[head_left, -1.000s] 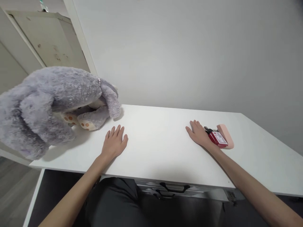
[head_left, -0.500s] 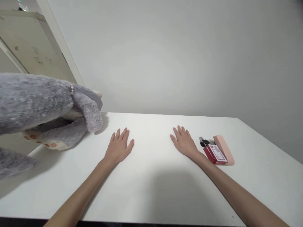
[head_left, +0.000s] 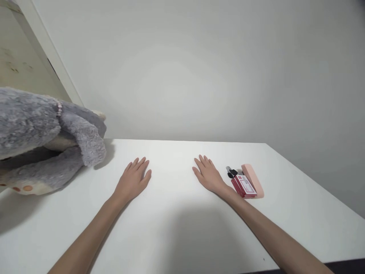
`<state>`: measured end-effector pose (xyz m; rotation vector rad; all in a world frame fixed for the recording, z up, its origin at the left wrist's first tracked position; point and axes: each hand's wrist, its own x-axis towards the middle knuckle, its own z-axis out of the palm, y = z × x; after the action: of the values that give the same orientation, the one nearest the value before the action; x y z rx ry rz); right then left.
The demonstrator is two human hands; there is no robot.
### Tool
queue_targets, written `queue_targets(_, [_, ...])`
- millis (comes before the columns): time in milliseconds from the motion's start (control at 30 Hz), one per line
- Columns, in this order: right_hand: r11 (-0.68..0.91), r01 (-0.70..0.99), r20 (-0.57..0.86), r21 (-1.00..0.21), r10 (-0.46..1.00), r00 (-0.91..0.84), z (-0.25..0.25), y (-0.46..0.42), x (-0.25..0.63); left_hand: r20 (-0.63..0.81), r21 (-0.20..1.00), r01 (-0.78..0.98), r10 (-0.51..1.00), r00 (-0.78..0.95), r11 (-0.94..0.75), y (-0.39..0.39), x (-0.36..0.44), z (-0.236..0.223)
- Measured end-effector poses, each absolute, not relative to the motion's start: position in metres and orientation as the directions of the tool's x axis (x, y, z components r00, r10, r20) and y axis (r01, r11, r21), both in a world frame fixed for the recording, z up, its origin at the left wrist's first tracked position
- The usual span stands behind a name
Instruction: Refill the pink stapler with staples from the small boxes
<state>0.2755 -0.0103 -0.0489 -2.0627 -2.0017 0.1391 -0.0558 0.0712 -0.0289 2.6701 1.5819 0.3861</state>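
My left hand [head_left: 132, 179] lies palm down on the white table [head_left: 171, 228], fingers spread, holding nothing. To the right, my right hand [head_left: 209, 175] rests flat in the same way, its thumb pointing toward the left hand. Just beyond the right wrist sit red-and-white boxes [head_left: 245, 185], close together. A pink case [head_left: 253, 180], long and rounded, leans along their right side. At their far left end is a small item with black, rounded parts [head_left: 232, 173]; its kind is hard to make out. Neither hand touches these things.
A large grey plush toy [head_left: 31, 125] with a bead string fills the left side, one limb [head_left: 88, 142] hanging at the table's back left. Behind the table rises a plain pale wall [head_left: 182, 76]. A cream-coloured cabinet [head_left: 23, 57] stands at the upper left.
The camera view has turned slightly to the right, so everything sits further left in the picture. Both hands stay flat on the table, and the objects keep their places.
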Motion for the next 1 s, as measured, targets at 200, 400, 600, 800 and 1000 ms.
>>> queue_targets(200, [-0.004, 0.964, 0.128, -0.265, 0.991, 0.039, -0.055, -0.009, 0.28, 0.203, 0.139, 0.86, 0.864, 0.46, -0.491, 0.07, -0.055, -0.028])
queue_targets(400, [-0.005, 0.964, 0.137, -0.265, 0.99, 0.043, -0.056, -0.009, 0.28, 0.197, 0.134, 0.859, 0.863, 0.466, -0.495, 0.071, -0.055, -0.03])
queue_targets(600, [-0.003, 0.967, 0.143, -0.256, 0.989, 0.041, -0.058, -0.009, 0.281, 0.223, 0.133, 0.854, 0.855, 0.469, -0.503, 0.071, -0.056, -0.032])
queue_targets(800, [-0.005, 0.963, 0.137, -0.268, 0.99, 0.043, -0.059, -0.009, 0.281, 0.235, 0.133, 0.851, 0.85, 0.471, -0.508, 0.07, -0.055, -0.031])
queue_targets(1000, [-0.004, 0.965, 0.133, -0.263, 0.99, 0.041, -0.061, -0.009, 0.283, 0.248, 0.136, 0.847, 0.845, 0.473, -0.514, 0.07, -0.055, -0.031])
